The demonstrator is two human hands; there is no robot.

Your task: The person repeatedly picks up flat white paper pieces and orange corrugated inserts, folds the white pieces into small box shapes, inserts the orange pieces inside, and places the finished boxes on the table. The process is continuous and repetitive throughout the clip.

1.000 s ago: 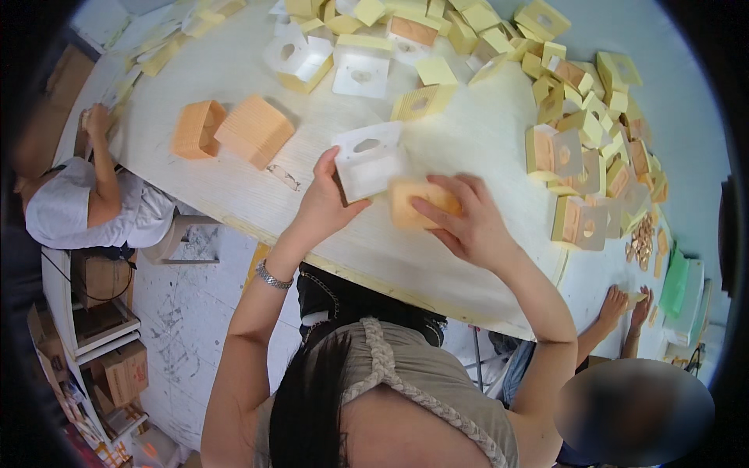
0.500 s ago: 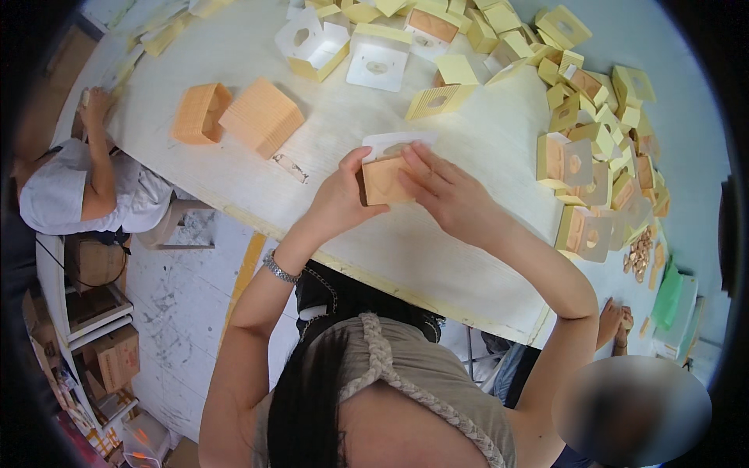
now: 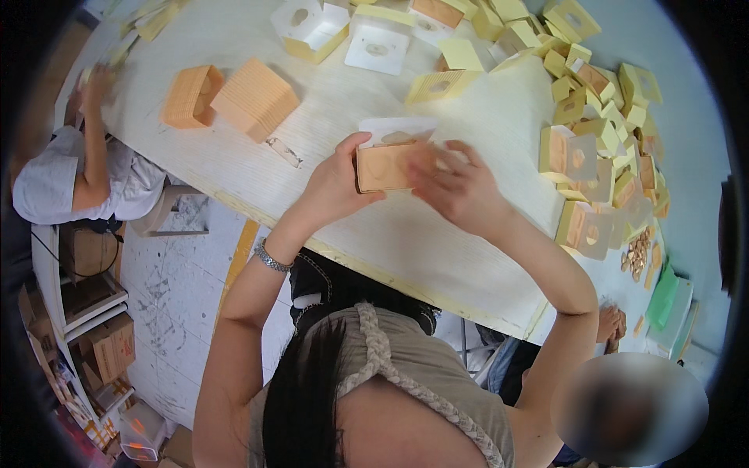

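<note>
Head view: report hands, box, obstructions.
Left hand gripping open box. Orange insert inside. Right hand blurred, hiding insert's right end; contact unclear. Nothing else visibly obstructing.

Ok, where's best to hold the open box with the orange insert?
Likely the left end of the open box, from the left, where the left hand grips: the white flap rises along the far edge, the orange insert fills the top, and the right hand covers the right end.

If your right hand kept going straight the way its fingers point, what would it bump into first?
Probably the orange insert in the open box that the left hand holds. The right hand is blurred and overlaps the insert's edge in the picture, so it might be touching; depth is unclear.
</note>
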